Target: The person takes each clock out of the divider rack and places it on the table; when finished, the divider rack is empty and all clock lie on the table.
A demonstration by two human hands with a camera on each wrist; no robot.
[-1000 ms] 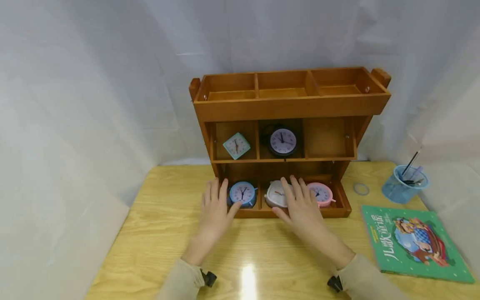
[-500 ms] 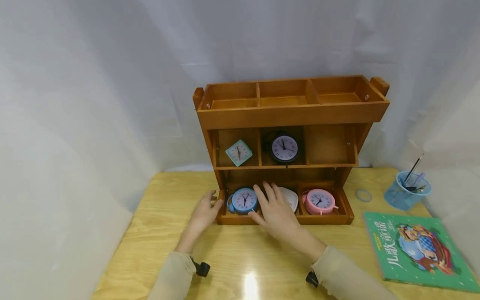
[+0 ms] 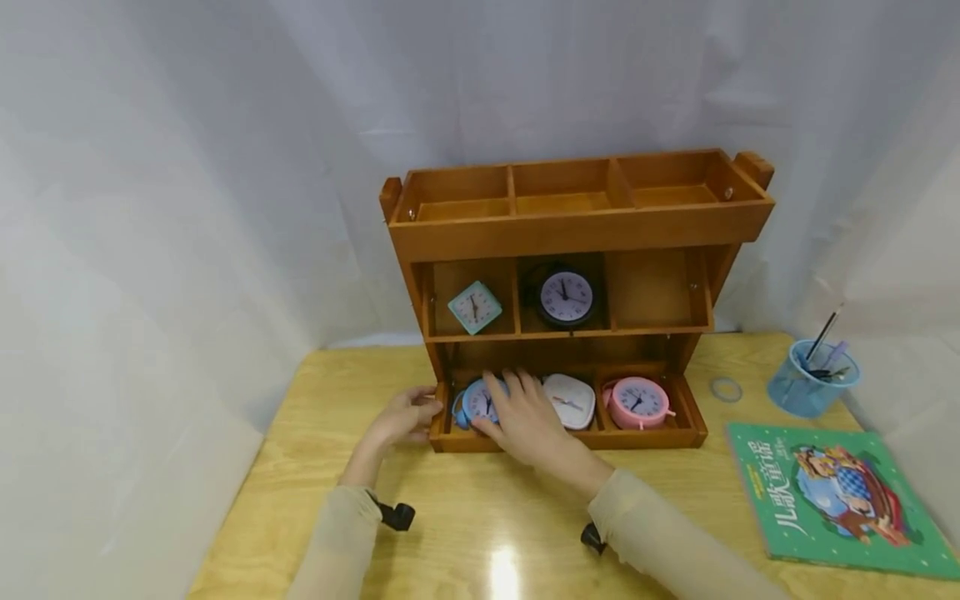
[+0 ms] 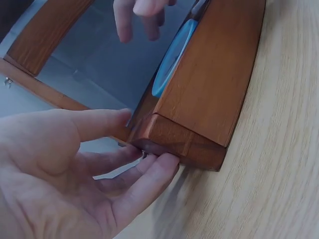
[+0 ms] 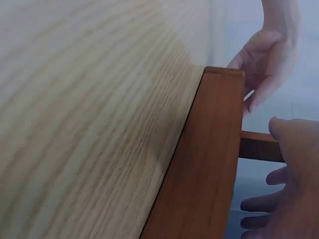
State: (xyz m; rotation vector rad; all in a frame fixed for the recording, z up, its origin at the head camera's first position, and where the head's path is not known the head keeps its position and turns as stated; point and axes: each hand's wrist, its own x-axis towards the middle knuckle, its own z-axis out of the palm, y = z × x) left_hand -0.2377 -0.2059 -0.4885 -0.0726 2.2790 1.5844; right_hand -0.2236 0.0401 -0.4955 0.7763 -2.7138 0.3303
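Seemingly aligning blue clock (image 3: 476,403) with relaxed right hand (image 3: 528,423), loose left hand (image 3: 403,415) perhaps touching rack (image 3: 581,234), next needing light pressure.

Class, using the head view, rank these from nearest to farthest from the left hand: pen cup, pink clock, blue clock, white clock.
1. Blue clock: bottom row's left end, beside the left hand.
2. White clock: middle of that row.
3. Pink clock: right end of that row.
4. Pen cup: right of the wooden shelf.
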